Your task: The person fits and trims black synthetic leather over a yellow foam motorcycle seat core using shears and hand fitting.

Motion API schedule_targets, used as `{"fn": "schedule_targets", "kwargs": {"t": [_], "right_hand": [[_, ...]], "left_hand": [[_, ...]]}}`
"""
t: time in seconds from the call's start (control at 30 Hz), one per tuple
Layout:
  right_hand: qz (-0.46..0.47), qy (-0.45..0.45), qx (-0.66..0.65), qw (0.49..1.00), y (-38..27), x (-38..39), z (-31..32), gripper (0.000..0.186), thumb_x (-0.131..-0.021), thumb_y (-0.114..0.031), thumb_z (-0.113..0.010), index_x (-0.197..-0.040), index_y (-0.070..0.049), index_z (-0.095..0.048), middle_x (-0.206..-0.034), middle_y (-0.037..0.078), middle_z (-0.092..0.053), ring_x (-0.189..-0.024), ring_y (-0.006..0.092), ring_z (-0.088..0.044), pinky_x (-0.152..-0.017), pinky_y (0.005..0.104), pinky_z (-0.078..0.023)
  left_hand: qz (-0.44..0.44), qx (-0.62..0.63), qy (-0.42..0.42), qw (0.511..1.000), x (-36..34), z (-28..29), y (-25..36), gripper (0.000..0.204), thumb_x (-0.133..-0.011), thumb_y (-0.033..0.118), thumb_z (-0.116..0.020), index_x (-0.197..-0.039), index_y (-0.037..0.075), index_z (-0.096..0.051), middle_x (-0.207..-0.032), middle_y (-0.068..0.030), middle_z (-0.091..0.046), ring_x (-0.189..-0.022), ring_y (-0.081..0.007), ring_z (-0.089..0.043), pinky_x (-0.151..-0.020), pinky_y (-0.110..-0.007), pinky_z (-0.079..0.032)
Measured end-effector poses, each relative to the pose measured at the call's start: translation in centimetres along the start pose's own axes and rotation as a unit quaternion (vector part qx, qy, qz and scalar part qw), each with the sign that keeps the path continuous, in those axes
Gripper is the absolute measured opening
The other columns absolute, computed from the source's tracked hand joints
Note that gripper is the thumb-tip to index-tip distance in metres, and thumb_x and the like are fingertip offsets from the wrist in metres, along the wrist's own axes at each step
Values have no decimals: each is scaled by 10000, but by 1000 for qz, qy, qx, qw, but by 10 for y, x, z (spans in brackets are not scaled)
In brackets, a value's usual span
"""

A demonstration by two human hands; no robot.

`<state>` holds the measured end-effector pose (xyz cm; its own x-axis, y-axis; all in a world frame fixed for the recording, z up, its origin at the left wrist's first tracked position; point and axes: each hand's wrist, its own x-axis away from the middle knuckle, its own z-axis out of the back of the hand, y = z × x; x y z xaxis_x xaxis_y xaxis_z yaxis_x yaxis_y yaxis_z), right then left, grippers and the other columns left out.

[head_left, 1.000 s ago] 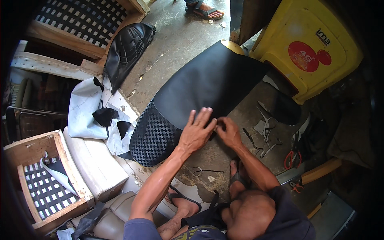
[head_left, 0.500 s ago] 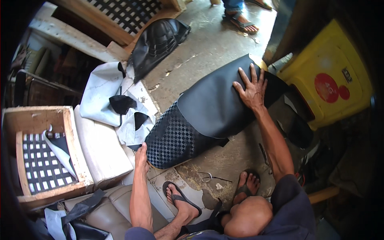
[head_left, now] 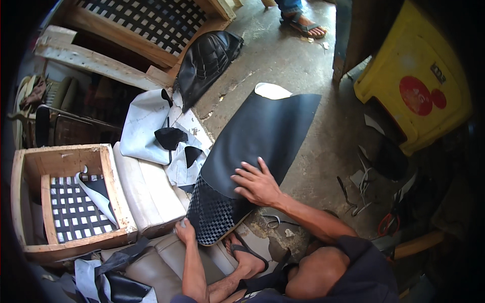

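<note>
Pressing flat, the right hand (head_left: 257,184) lay open on the black vinyl seat cover (head_left: 257,136); the left hand (head_left: 186,231) pinched its checkered end (head_left: 212,217) — limp, slippery, best gripped at edges.

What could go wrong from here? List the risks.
1. The black vinyl sheet lies on gritty concrete under the right hand; it might scuff or pick up dirt.
2. Scissors lie open beside the bare sandalled foot; a cut seems possible.
3. The left hand grips only the checkered end, which may slip.
</note>
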<state>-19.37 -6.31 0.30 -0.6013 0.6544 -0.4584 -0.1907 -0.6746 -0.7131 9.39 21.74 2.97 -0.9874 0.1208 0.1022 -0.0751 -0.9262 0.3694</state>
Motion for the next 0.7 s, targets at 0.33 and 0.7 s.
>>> {"fn": "schedule_targets", "kwargs": {"t": [0.33, 0.7], "right_hand": [[-643, -25, -589, 488, 36, 115, 3, 420, -1047, -467, -574, -1119, -56, -621, -674, 44, -640, -511, 125, -582, -469, 285, -461], [-657, 123, -510, 541, 31, 97, -24, 348, -1028, -358, -634, -1106, -21, -666, -620, 13, -586, -452, 112, -511, -423, 278, -409]], "left_hand": [[-636, -92, -89, 761, 108, -81, 252, 572, -999, 284, -586, -1521, 79, -471, -1583, -276, -386, -1479, -458, -346, -1221, -566, -252], [-633, -180, -102, 746, 128, -121, 235, 704, -1037, 380, -533, -1638, 144, -252, -1676, -248, -198, -1547, -461, -187, -1220, -656, -162]]}}
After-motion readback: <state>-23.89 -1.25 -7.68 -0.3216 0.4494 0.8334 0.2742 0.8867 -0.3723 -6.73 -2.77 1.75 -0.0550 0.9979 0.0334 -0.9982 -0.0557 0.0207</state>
